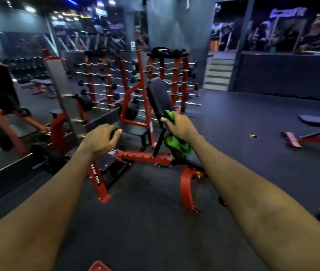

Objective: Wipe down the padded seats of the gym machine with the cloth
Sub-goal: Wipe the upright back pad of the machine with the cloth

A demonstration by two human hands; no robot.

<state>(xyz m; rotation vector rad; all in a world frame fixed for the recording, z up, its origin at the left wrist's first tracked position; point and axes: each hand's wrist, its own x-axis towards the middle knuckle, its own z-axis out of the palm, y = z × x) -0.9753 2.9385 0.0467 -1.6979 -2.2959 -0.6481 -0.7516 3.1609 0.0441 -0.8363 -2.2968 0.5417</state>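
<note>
The right hand (pixel 180 126) grips the bunched green cloth (pixel 178 146) at the near lower edge of the red-framed gym machine's (pixel 143 155) tilted black padded backrest (pixel 159 94), seemingly ready to wipe. The left hand (pixel 100 137) hovers to its left, loosely curled, holding nothing.

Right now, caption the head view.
Right hand grips a green cloth by the black back pad; left hand hovers empty.

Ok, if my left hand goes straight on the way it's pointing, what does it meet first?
Probably the black seat pad of the red machine, just beyond the left hand; depth is hard to judge from this one view.
</note>
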